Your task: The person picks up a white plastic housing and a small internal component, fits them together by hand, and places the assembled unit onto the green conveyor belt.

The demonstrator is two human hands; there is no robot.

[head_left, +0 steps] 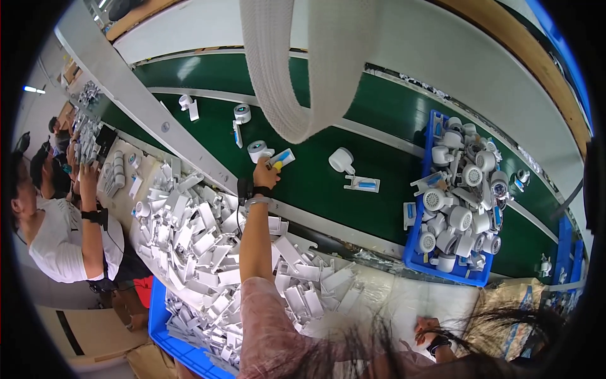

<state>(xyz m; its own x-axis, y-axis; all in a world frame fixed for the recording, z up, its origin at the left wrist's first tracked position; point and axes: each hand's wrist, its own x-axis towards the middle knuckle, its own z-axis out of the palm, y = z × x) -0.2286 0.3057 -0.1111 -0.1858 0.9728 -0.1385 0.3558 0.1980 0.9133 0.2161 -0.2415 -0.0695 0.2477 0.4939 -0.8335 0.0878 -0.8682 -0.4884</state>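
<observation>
My left hand (266, 174) reaches over the green conveyor belt, closed on a white handheld-fan assembly. Its open handle shell (282, 157) carries a blue battery, and the round fan head (257, 149) lies just beyond my fingers. Something yellow shows at my fingertips; I cannot tell what it is. My right hand (427, 330) rests low over the pale worktop with its fingers curled; hair partly covers its arm, and anything inside it is hidden. To the right of my left hand, another fan head (341, 160) lies wired to a handle shell with a blue battery (365, 184).
A blue crate (447, 274) heaped with fan assemblies stands on the belt at right. White plastic shells (214, 252) are piled across the worktop, above a blue bin (165, 325). A white strap (278, 95) hangs overhead. Co-workers (76, 234) work at left beside a slanted metal post (158, 120).
</observation>
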